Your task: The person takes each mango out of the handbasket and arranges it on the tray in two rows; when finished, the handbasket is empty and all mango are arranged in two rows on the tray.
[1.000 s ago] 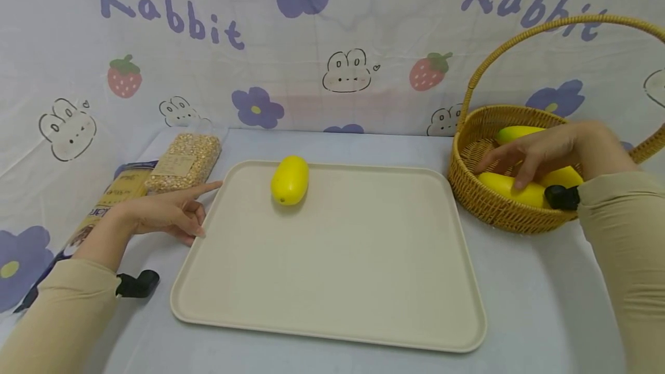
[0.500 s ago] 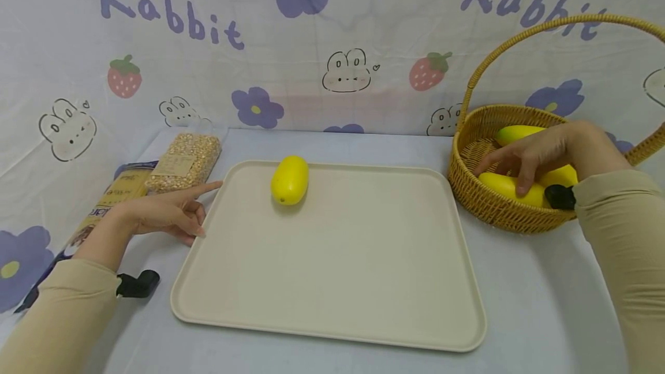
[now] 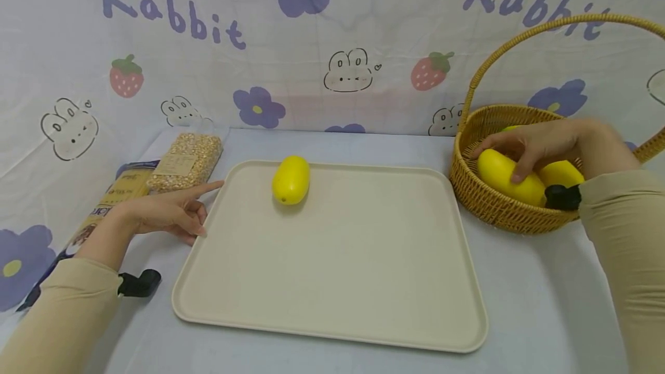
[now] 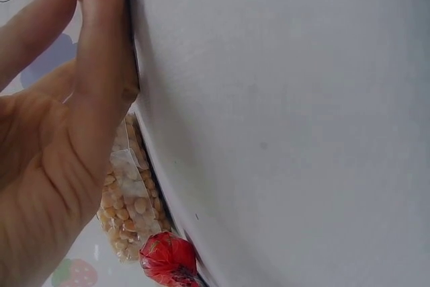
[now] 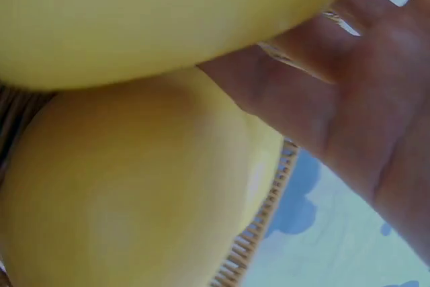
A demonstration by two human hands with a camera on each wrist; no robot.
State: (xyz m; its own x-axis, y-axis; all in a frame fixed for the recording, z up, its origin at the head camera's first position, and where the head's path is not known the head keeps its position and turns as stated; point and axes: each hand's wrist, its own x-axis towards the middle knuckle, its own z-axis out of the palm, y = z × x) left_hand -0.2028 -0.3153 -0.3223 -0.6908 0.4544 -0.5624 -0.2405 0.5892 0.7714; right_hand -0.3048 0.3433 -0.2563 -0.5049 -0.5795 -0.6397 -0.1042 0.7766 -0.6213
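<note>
1. Yellow fruit [image 3: 504, 180]: inside the basket [image 3: 493, 209], one end tipped up, against a second fruit [image 3: 563, 173].
2. Right hand [image 3: 542, 144]: the fingers are parted to the fruit's width and hold it, thumb on the near flank, the rest round the far side; their tips are hidden from me. The smooth skin probably rewards a full wrap over a harder squeeze.
3. Lift: best steep and slow, I judge, so the lower end clears the rim and the neighbour is not dragged along. The black wrist camera [image 3: 563, 197] appears over the rim and could catch; the arched handle [image 3: 545, 26] also needs a wide berth.
4. Tray [image 3: 337, 258]: beside the basket, bearing another fruit [image 3: 291, 180] near its back edge.
5. Left hand [image 3: 163, 212]: index finger straight to the tray's rim, others bent, nothing visibly gripped; light contact should suffice to steady the tray on the desk [image 3: 540, 293].
</note>
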